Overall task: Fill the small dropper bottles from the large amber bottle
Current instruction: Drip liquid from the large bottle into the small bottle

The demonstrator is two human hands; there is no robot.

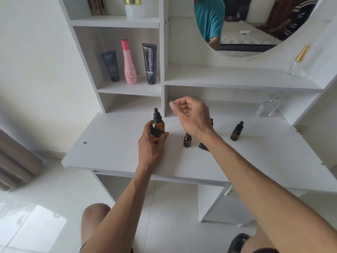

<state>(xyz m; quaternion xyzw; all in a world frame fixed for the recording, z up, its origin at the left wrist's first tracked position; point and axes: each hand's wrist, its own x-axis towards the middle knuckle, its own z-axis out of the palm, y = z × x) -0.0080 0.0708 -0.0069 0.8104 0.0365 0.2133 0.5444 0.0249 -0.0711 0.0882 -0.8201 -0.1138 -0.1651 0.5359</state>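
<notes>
Large amber bottle (pixel 157 128) upright on table (pixel 109 143), gripped round body by left hand (pixel 152 141). Right hand (pixel 189 114) loosely curled, empty, above. Small bottles (pixel 187 140) beside. Glass: rigid, smooth, breakable; best held mid-body, dropper cap (pixel 156 115) twisted off.

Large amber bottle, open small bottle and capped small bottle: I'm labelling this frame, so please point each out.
large amber bottle (pixel 158 125), head view, on its glass shoulder.
open small bottle (pixel 187 141), head view, on its body.
capped small bottle (pixel 235 134), head view, on its body.
</notes>
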